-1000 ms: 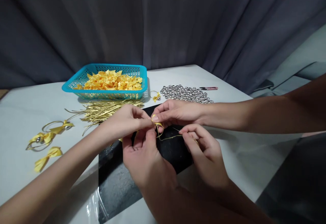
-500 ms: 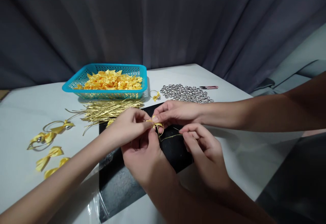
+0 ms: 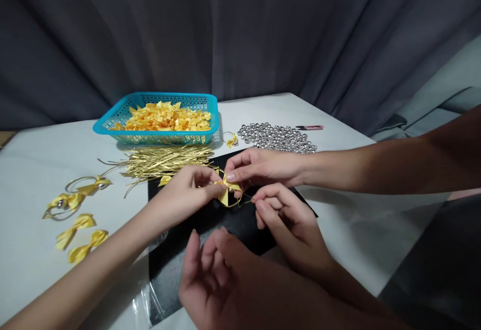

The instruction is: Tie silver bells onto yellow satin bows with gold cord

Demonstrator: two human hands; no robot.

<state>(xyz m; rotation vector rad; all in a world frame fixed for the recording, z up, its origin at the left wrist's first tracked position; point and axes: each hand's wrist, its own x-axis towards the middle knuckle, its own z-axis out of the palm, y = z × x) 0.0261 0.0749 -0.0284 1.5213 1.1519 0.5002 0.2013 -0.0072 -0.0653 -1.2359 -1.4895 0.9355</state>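
Note:
My left hand pinches one side of a yellow ribbon bow held above a black sheet. A gold wire ring curves around the bow, with a small silver bell at its middle. A co-worker's right hand reaches in from the right and grips the bow's other side. My right hand, fingers closed, holds a thin needle and a thread near the ring. Below, the co-worker's left hand hovers with curled, loose fingers, apart from the bow.
A blue basket of yellow bows stands behind a heap of gold wire ties. Silver bells and pink thread snips lie at the back right. Loose bows and finished rings lie left; clear plastic is in front.
The co-worker's left hand has let go of the bow and dropped toward me. My right hand has moved left, closer to the ring. The bow now hangs more openly in view.

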